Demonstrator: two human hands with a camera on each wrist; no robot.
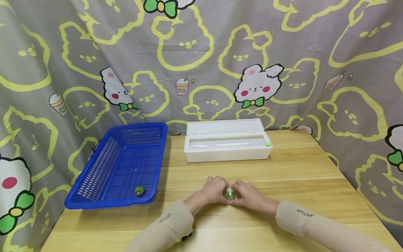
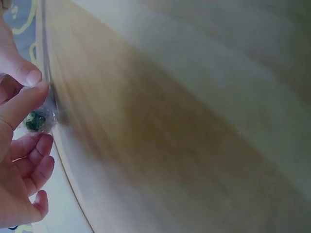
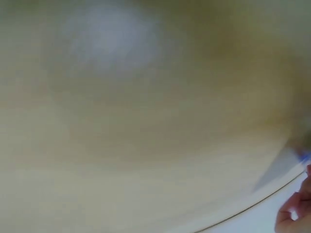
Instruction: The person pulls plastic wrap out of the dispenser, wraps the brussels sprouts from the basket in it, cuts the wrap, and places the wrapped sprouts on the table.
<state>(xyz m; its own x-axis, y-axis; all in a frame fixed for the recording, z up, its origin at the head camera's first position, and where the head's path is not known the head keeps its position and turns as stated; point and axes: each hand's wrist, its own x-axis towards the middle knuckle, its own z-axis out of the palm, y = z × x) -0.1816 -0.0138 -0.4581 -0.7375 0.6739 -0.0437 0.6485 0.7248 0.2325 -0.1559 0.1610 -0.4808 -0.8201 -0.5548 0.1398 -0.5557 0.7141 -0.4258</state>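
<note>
Just above the table, a small green piece wrapped in clear plastic film [image 1: 230, 193] sits between both hands. My left hand [image 1: 215, 190] pinches it from the left, and my right hand [image 1: 250, 195] holds the opposite side. Seen from the left wrist, the crinkled film around the green piece [image 2: 36, 120] shows between thumb and fingers; what the green piece is cannot be told. The right wrist view catches only part of a hand [image 3: 297, 208] at its lower right edge.
A blue plastic basket [image 1: 160, 154] stands on the left, with another small green piece [image 1: 139, 190] near its front corner. Behind the hands is a white cling film dispenser [image 1: 228, 155], its lid raised and a roll inside. A patterned curtain [image 1: 214, 49] hangs behind the wooden table [image 1: 302, 168].
</note>
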